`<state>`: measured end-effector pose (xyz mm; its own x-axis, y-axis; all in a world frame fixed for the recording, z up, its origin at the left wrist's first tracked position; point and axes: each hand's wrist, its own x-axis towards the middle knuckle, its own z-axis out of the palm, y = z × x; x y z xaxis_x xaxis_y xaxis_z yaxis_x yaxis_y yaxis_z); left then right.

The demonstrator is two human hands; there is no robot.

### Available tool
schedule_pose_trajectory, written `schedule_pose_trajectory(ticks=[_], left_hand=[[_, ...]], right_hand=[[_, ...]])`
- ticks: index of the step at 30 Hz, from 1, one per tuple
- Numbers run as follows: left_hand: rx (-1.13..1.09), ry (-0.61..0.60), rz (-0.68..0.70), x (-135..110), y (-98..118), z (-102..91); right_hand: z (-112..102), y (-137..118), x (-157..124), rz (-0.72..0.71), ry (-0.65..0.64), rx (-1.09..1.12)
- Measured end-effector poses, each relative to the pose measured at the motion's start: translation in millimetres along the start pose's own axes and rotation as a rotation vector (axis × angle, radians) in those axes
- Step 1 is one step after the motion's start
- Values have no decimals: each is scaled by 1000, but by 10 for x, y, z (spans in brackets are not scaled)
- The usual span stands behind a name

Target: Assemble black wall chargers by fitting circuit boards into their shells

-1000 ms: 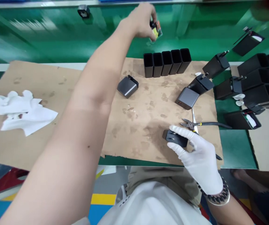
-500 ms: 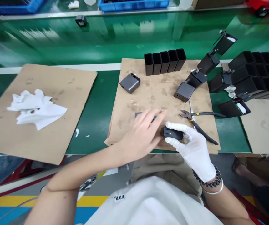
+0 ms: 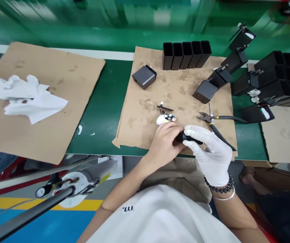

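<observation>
My right hand (image 3: 209, 148), in a white glove, is closed round a small black charger part (image 3: 185, 137) near the front edge of the right cardboard sheet (image 3: 145, 111). My bare left hand (image 3: 165, 140) meets it from the left, fingers curled onto the same black part. Just beyond my left fingers lies a small circuit board (image 3: 166, 117) with a white blob and wires. Pliers (image 3: 215, 119) lie to the right of my hands.
A grey charger (image 3: 144, 77) and a second one (image 3: 205, 91) lie on the sheet. A row of black housings (image 3: 186, 54) stands at the back, more housings (image 3: 273, 79) at the right. White crumpled cloth (image 3: 26, 98) rests on the left cardboard (image 3: 66, 84). Green belt (image 3: 102, 98) runs between.
My left hand came back from the far belt, set the circuit board down on the cardboard and closed onto the black part in my right hand. The view shifted slightly.
</observation>
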<state>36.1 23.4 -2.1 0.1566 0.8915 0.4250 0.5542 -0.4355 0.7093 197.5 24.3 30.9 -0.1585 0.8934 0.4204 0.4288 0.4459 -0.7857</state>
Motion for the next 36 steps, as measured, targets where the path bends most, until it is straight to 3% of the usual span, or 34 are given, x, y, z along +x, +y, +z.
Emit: schedule_pose_trajectory(ticks=[15, 22, 29, 36], left_hand=[[-6, -21, -46, -8, 0, -15], [13, -60, -39, 1, -13, -30], [2, -91, -98, 15, 10, -52], [-14, -163, -106, 59, 15, -117]], right_hand=[[-122, -192, 119, 193, -181, -216], [-150, -28, 190, 186, -305, 43], [-228, 136, -21, 6, -147, -46], [-421, 231, 197, -176, -416, -161]])
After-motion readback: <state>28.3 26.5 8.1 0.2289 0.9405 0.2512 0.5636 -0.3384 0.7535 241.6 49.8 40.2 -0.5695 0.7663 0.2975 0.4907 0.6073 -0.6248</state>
